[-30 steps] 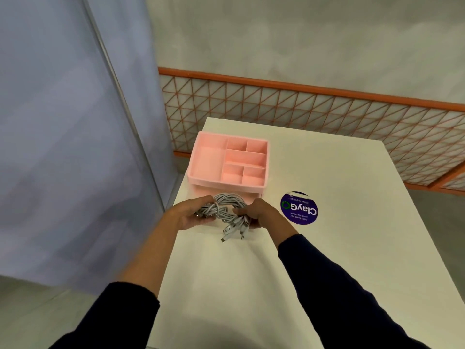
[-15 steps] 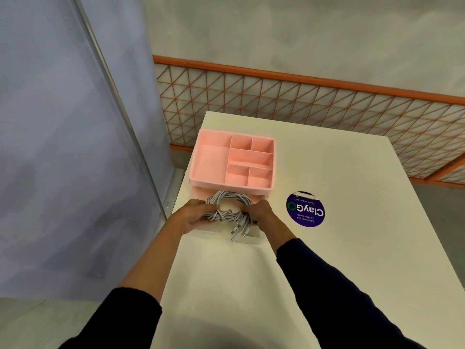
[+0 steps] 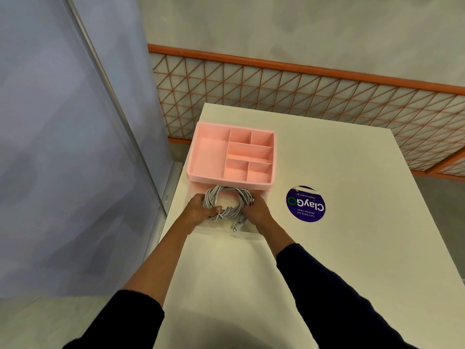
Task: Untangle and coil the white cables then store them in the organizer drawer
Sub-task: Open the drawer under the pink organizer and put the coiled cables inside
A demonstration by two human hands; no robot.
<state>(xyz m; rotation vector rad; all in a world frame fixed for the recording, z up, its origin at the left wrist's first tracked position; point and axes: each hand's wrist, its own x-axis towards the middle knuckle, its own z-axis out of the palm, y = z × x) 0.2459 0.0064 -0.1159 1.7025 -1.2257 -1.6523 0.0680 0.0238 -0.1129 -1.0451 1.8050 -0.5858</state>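
White cables, cords wound into one round coil: stowing step, holdings listed by size.

1. White rectangular table top: under your wrists, running on past your fingertips.
2. Pink plastic organizer with a divided top tray: just beyond your fingertips, its front wall close to the coil's far arc.
3. Clear plastic drawer: pulled out toward you, below your fingers, its front lip under your wrists.
4. Coil: between your two hands, within the drawer's outline. Whether it rests on the drawer floor cannot be told.
5. Left hand: thumb curled over the near-left arc, fingers wrapped round the outer side. Right hand: fingers curled round the right arc, clamped on it.
6. Round purple sticker: flat on the table, well outside your right knuckles.
7. Cable plugs: loose ends trailing toward the lip, beside your right thumb.

Judgement: untangling and coiling look done, and you are setting the coil in. Next, tuck the plugs inside the lip, release both hands, and push the drawer closed without pinching a cord.
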